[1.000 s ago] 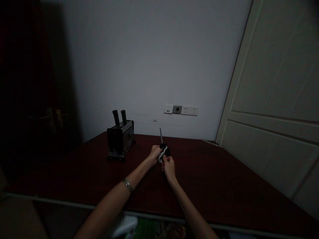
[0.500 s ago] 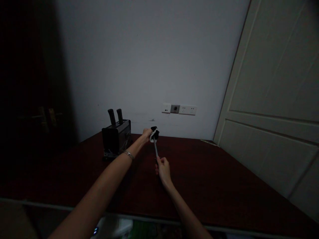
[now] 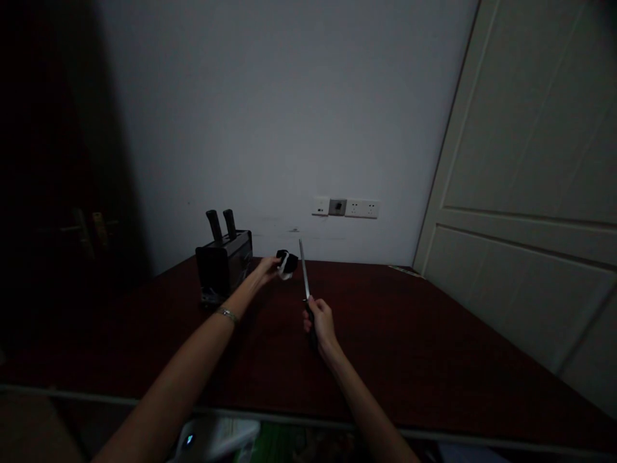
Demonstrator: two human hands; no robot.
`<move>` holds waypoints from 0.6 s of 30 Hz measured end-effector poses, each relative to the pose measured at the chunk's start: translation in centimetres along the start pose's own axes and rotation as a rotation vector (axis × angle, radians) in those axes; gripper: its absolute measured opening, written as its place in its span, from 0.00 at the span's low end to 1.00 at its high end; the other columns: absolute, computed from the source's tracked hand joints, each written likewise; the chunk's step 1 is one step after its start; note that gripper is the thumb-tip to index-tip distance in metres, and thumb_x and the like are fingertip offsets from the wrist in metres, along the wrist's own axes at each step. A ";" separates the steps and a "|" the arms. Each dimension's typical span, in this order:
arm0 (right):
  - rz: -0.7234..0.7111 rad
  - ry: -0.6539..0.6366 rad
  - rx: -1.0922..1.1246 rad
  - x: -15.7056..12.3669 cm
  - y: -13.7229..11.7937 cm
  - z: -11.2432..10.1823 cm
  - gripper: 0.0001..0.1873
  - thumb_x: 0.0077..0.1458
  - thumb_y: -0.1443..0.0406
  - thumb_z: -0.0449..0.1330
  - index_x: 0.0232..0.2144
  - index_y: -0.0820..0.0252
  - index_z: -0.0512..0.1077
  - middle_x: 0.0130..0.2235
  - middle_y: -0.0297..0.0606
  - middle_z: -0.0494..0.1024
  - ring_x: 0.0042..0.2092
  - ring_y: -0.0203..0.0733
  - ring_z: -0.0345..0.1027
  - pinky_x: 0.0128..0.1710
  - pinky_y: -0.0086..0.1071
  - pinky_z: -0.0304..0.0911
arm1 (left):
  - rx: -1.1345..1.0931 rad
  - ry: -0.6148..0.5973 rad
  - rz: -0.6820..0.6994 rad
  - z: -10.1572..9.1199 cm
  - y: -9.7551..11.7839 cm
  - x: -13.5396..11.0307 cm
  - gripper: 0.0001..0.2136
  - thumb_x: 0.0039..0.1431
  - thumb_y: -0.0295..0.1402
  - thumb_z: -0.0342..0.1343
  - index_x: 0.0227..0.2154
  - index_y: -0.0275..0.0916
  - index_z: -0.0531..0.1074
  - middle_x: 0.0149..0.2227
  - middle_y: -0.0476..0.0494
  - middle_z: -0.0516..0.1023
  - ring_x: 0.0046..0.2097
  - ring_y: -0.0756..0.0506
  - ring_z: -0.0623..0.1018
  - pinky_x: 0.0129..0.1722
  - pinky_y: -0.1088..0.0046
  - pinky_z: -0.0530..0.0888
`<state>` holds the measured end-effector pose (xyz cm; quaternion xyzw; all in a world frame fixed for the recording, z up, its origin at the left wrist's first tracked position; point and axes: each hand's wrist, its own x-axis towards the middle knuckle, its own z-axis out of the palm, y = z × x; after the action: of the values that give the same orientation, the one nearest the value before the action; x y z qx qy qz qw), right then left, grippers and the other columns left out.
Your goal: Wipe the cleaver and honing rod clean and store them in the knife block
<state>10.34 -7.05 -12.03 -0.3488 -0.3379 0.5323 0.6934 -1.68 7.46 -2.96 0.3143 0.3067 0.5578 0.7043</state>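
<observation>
Upright in my right hand (image 3: pixel 321 319) is a long, slim knife-like steel (image 3: pixel 304 270) with a dark handle; whether it is a flat blade or a round rod is hard to tell. My fingers wrap round the handle, and the tip points up and away. My left hand (image 3: pixel 268 269) pinches a crumpled black-and-white cloth (image 3: pixel 288 262) just left of the steel, with a small gap between them. Beyond my left forearm stands a dark knife block (image 3: pixel 224 263), from which two black handles (image 3: pixel 222 225) stick up.
A dark red-brown tabletop (image 3: pixel 385 347) reaches back to a pale wall. On that wall sit several sockets (image 3: pixel 354 208). A panelled light door (image 3: pixel 525 193) borders the right side. Below the table's front edge, a white object (image 3: pixel 216 437) and green things are partly visible.
The cloth was round the far part of the steel; it has come off, baring the tip. My left hand moved left and nearer with it. My right hand kept its grip, shifting slightly right.
</observation>
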 end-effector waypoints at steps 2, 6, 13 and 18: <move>0.011 -0.029 0.049 0.0 -0.1 0.0 0.25 0.38 0.47 0.61 0.22 0.56 0.54 0.14 0.21 0.62 0.13 0.25 0.49 0.09 0.19 0.45 | 0.120 -0.118 -0.079 -0.7 -1.7 -1.6 0.07 0.47 0.16 0.53 0.28 0.28 0.72 0.20 0.43 0.72 0.21 0.50 0.71 0.21 0.78 0.66; 0.028 -0.049 0.075 -0.1 -0.1 0.1 0.24 0.37 0.48 0.62 0.23 0.57 0.56 0.14 0.23 0.63 0.13 0.24 0.49 0.10 0.19 0.46 | 0.264 -0.344 -0.191 -1.5 -5.3 -4.4 0.07 0.42 0.15 0.55 0.25 0.30 0.72 0.21 0.42 0.73 0.21 0.49 0.72 0.22 0.78 0.68; 0.043 0.017 0.107 0.0 -0.6 -0.1 0.27 0.31 0.47 0.65 0.22 0.59 0.59 0.13 0.25 0.64 0.12 0.25 0.50 0.09 0.21 0.47 | 0.315 -0.522 -0.244 -2.1 -7.9 -5.3 0.08 0.37 0.20 0.61 0.24 0.31 0.69 0.20 0.46 0.71 0.21 0.50 0.71 0.23 0.74 0.71; 0.052 0.014 0.081 -0.1 -0.3 0.1 0.27 0.31 0.47 0.65 0.23 0.59 0.60 0.13 0.25 0.64 0.12 0.26 0.51 0.08 0.21 0.48 | 0.340 -0.567 -0.218 -2.0 -7.8 -5.3 0.09 0.34 0.22 0.61 0.24 0.32 0.69 0.20 0.49 0.70 0.19 0.51 0.70 0.21 0.75 0.71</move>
<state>10.38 -7.17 -11.72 -0.3330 -0.3020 0.5608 0.6953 0.35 1.07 -9.86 0.5351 0.2193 0.3105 0.7545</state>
